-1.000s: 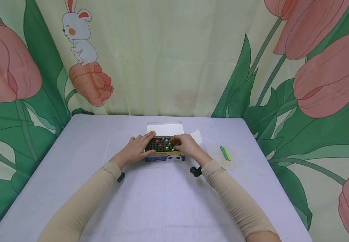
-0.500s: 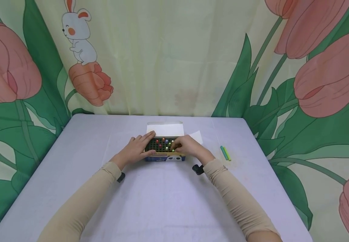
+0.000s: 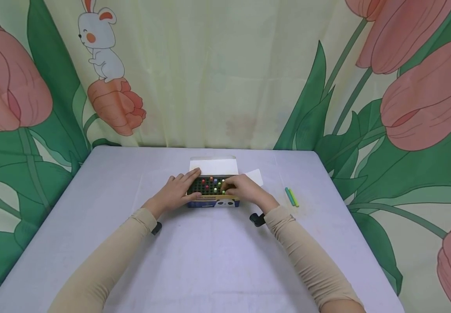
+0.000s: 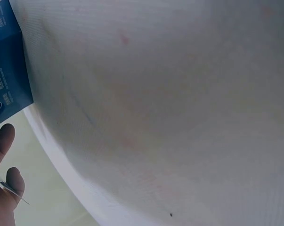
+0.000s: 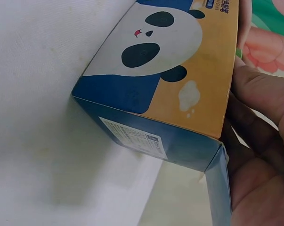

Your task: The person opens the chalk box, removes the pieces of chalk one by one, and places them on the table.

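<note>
A blue and yellow chalk box [image 3: 213, 202] with a panda face stands with its top raised. Inside is a black holder [image 3: 198, 187] full of holes, where several coloured chalk ends show. My left hand [image 3: 174, 193] rests along the box's left side, fingers stretched to the back corner and thumb at the front edge. With fingers bent down over the holder's right part, my right hand [image 3: 245, 189] pinches at a chalk stick, mostly hidden by the fingertips. The right wrist view shows the thumb [image 5: 259, 84] over the box's top edge, beside a green chalk end [image 5: 239, 52].
A teal chalk stick [image 3: 290, 196] and a green chalk stick [image 3: 294, 197] lie side by side to the right on the white-covered table [image 3: 210, 252]. Behind the box its white lid flap [image 3: 213, 166] stands up, with a side flap [image 3: 254, 177] at the right.
My right hand has shifted slightly right and toward me over the holder, uncovering a pale chalk end. The left hand stays in place.
</note>
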Motion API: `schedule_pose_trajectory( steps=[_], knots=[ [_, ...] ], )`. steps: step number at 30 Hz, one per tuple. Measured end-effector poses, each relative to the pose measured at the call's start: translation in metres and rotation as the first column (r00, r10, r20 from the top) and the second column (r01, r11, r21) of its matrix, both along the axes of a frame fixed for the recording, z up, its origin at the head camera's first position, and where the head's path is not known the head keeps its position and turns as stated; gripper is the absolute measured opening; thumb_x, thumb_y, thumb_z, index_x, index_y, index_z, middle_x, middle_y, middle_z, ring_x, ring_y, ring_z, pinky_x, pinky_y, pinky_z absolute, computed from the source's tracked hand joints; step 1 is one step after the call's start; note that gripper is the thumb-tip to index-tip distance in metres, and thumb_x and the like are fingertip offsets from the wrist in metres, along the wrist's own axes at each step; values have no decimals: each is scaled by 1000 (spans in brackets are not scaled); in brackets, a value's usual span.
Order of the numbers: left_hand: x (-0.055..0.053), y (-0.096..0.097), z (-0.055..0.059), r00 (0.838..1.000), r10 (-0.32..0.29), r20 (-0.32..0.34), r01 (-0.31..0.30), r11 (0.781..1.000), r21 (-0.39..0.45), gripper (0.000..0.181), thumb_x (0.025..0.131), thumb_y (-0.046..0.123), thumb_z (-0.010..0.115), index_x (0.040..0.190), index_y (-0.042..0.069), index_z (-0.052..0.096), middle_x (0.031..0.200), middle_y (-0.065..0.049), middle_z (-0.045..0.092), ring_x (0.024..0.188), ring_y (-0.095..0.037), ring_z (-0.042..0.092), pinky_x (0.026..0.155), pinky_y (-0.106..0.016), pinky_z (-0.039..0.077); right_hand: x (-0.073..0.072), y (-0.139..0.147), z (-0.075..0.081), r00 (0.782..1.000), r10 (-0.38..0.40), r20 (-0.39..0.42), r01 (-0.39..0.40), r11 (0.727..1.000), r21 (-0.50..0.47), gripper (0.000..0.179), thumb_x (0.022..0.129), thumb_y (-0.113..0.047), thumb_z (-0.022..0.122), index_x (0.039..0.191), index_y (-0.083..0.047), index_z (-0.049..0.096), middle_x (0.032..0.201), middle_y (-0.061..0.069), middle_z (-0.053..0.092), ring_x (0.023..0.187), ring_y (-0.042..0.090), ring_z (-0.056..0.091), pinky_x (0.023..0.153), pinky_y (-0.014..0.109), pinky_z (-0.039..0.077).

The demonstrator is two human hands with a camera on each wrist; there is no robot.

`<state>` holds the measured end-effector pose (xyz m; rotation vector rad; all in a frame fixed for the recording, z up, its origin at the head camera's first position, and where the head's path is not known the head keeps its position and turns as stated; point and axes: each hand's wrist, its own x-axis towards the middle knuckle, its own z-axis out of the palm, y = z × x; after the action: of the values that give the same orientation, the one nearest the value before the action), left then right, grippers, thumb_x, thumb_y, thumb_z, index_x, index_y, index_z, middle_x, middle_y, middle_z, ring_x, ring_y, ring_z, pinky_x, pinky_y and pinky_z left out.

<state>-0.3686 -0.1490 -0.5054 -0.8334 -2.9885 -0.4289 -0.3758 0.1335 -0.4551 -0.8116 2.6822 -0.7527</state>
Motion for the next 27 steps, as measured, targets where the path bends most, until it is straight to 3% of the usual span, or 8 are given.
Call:
schedule_pose_trajectory(
  steps=[19,27],
  knots=[
    [-4,-2,0,1000,-22,-17,22,1000,19,86,103,66,45,168,19,14,174,-2,19,136,-38,49,106,-61,36,-3,4,0,1000,-1,7,1,999,-38,15,103,-20,67,115,-16,73,114,2,74,101,17,66,93,41,53],
    [-3,-3,-1,1000,-16,-14,17,1000,17,87,103,68,43,168,18,15,174,-3,20,136,-38,49,105,-62,36,-3,5,1,999,12,37,-9,997,-80,16,105,-22,62,120,-16,68,122,4,73,116,22,67,101,44,53]
  ],
)
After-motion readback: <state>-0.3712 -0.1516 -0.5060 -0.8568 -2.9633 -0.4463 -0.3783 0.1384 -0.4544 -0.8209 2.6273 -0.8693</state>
